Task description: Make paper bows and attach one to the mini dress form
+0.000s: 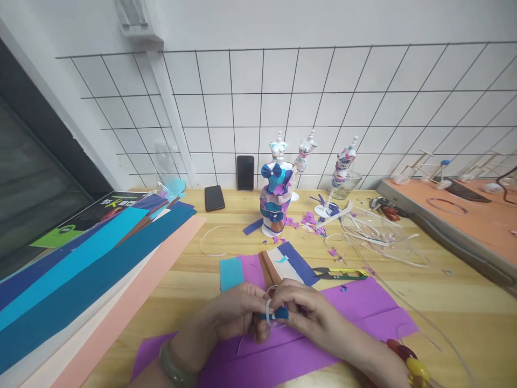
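My left hand and my right hand meet low in the middle, both closed in a pinch. Between them is a small piece of gathered dark blue paper. A narrow white strip loops around its left part, at the left fingertips. The right thumb and fingers grip the blue paper from the right. Under both hands lies a large purple crepe paper sheet. Just beyond them are cut paper pieces, among them a light blue one and a dark blue one. Yellow-handled thread snips rest beyond the right hand.
A mini dress form in blue and purple paper stands ahead, with two more behind it. Purple scraps and tangled white strips lie to its right. Long paper sheets cover the left side. Two phones are near the wall.
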The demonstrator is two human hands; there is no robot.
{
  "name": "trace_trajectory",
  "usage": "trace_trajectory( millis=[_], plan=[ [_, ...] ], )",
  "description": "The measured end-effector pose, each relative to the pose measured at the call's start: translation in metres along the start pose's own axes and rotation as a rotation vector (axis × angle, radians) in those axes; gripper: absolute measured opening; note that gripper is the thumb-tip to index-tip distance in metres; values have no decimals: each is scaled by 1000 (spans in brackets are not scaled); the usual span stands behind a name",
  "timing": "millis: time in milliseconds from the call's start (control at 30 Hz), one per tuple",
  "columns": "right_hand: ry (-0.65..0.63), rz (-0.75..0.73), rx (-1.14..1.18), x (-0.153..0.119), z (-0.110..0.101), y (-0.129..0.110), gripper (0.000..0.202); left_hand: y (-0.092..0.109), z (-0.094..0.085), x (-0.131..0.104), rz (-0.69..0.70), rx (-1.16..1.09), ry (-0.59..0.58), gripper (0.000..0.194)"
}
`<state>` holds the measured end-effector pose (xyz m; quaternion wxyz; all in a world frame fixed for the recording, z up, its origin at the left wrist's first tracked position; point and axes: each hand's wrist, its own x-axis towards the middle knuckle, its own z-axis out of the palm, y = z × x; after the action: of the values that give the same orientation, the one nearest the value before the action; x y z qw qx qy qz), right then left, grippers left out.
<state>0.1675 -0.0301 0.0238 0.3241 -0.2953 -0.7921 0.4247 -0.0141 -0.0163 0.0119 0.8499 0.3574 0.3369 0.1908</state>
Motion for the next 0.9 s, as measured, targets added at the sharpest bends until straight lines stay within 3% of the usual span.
trace_trajectory(
  millis=[267, 467, 600, 733, 900],
  plan=[
    [-58, -50, -8, 1, -1, 0, 11, 0, 1, -1, -2, 28, 13, 14],
    [-3, 73, 19, 1, 0, 0, 7, 1, 2, -2, 86, 19, 8, 17],
    [28, 133, 47, 3, 0, 1, 6, 2, 1, -1, 142, 68, 72, 19],
    [95, 163, 33, 3, 0, 6, 8, 4, -2, 3, 276, 148, 247, 18],
    [188, 185, -32, 3, 0, 13, 10, 8, 6, 2, 676, 365, 616, 15]
  ],
)
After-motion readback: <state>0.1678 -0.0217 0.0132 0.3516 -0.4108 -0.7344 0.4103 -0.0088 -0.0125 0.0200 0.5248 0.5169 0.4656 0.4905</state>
